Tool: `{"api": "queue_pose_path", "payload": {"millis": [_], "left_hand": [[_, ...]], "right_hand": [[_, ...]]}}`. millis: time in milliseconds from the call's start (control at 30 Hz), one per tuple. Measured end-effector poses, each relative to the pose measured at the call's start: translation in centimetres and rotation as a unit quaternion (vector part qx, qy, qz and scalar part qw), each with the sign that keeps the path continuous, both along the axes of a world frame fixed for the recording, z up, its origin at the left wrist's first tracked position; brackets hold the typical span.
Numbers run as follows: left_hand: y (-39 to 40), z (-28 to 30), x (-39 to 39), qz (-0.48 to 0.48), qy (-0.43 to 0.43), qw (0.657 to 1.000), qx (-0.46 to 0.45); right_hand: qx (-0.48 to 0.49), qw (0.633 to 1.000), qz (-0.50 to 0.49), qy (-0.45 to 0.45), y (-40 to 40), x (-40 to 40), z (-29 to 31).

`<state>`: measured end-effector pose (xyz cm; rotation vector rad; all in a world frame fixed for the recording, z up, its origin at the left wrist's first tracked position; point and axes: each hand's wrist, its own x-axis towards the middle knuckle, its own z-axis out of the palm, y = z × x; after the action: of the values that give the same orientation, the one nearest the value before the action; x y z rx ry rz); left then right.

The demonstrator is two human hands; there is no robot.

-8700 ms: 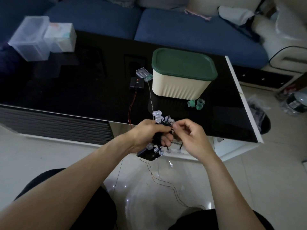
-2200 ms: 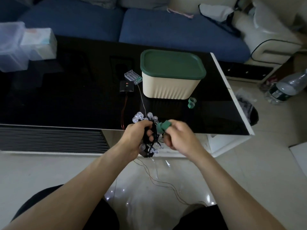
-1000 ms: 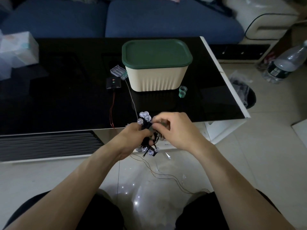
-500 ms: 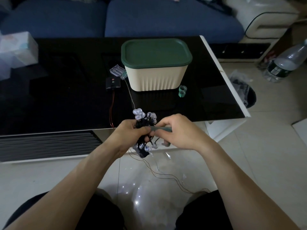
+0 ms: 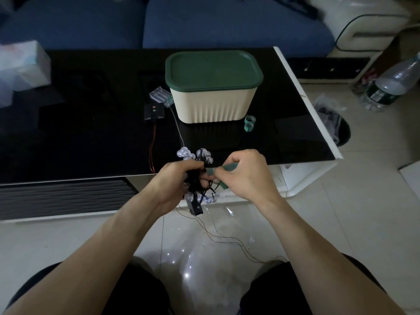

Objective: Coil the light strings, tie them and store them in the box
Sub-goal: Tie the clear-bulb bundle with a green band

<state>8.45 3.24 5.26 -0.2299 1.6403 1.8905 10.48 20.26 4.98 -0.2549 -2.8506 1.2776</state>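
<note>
My left hand (image 5: 176,180) grips a coiled bundle of black-wired light string (image 5: 197,178) with clear round bulbs, held just in front of the black table's near edge. My right hand (image 5: 244,176) pinches a green strap (image 5: 223,170) that runs across the bundle. A small black battery case (image 5: 195,206) hangs below the bundle. The cream box with a green lid (image 5: 213,87), shut, stands on the table behind my hands. Two other strings' battery cases, one clear (image 5: 160,96) and one black (image 5: 154,112), lie left of the box with thin wires trailing off the table to the floor.
Two rolled green straps (image 5: 250,123) lie right of the box. The black glass table (image 5: 79,133) has a white right edge. A tissue box (image 5: 25,64) sits at far left. A blue sofa is behind; a plastic bottle (image 5: 395,85) and a dark bin (image 5: 334,128) are at right on the floor.
My right hand has pulled the green strap out to the right across the bundle. The left hand keeps its hold on the coil.
</note>
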Motion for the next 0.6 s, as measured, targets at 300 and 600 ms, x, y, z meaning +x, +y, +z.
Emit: {"api": "queue_pose_path", "payload": {"millis": [300, 600], "left_hand": [[-0.6, -0.3, -0.2, -0.049, 0.013, 0.998, 0.046], [-0.1, -0.8, -0.1, -0.043, 0.026, 0.997, 0.051]], "right_hand": [[0.024, 0.999, -0.029, 0.033, -0.6, 0.2, -0.2], [-0.002, 1.000, -0.007, 0.031, -0.3, 0.1, -0.1]]}}
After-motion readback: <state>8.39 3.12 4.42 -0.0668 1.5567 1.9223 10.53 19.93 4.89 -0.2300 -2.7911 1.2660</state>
